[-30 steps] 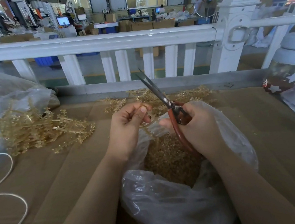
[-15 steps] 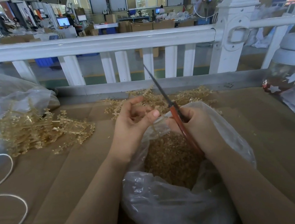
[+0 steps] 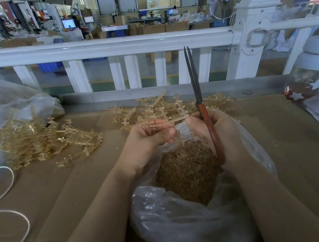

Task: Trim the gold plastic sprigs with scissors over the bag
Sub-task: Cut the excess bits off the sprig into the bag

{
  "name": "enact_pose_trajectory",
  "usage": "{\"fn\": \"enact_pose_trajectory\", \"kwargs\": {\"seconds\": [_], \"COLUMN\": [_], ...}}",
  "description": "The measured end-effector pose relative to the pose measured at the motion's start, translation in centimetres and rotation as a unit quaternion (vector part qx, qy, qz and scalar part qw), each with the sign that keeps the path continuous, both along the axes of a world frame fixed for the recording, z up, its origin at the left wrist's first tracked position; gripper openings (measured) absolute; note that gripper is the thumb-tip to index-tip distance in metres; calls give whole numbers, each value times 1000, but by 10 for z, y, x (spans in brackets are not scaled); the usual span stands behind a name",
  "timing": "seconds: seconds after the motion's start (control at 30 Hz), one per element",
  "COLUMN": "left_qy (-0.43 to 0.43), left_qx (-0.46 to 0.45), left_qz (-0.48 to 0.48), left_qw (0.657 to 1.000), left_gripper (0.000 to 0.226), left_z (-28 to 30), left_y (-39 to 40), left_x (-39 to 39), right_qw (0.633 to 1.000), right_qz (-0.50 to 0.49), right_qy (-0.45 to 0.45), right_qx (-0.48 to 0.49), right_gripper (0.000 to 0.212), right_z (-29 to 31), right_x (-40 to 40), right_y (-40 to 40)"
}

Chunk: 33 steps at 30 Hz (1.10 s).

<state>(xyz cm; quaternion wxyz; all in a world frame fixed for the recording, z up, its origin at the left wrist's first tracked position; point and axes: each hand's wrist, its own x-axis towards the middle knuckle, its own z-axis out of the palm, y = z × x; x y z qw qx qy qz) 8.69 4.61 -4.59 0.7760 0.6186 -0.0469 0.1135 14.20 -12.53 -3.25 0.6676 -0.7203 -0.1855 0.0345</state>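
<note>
The left hand [image 3: 149, 140] pinched a gold sprig [image 3: 176, 116] in curled fingers, its stem running across toward the right hand [image 3: 218, 133], which was wrapped round the red handles of the scissors [image 3: 204, 115]; the blades stood nearly closed and pointed up, clear of the sprig. Both hands hung over the open mouth of the clear bag [image 3: 188, 228], already well filled with gold cuttings. To cut well, the blades would likely need tipping down across the stem close beside the left fingers, with the sprig kept above the opening so the offcut dropped inside rather than onto the brown surface [image 3: 81, 180]. The sprig looked thin, stiff and pale gold, with short side branches; its far end was blurred. More sprigs lay in a pile [image 3: 36, 142] to the left and in a smaller scatter [image 3: 149, 108] just beyond the hands.
</note>
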Motion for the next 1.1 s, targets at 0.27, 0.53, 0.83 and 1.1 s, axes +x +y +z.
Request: {"fn": "enact_pose_trajectory", "kwargs": {"seconds": [0.27,0.53,0.83,1.1], "left_qy": [-25,-48,-79,-81], "left_qx": [-67,-96,-106,-142], "left_qz": [136,157,173,191], "left_qw": [988,982,976,968], "left_gripper": [18,26,12,20], "left_z": [-2,0,-1,-3], "left_y": [14,16,18,23], "left_x": [6,6,6,8], "right_qw": [994,956,889,870], "right_qz": [-29,-54,-100,-120], "right_qy": [-106,-209,-305,-304], "right_qx": [2,-197,-326,-369], "right_gripper": [49,42,62,79], "right_z": [-7,-22,-29,-30], "right_x": [-2,1,7,9], "right_y": [4,9,5,6]}}
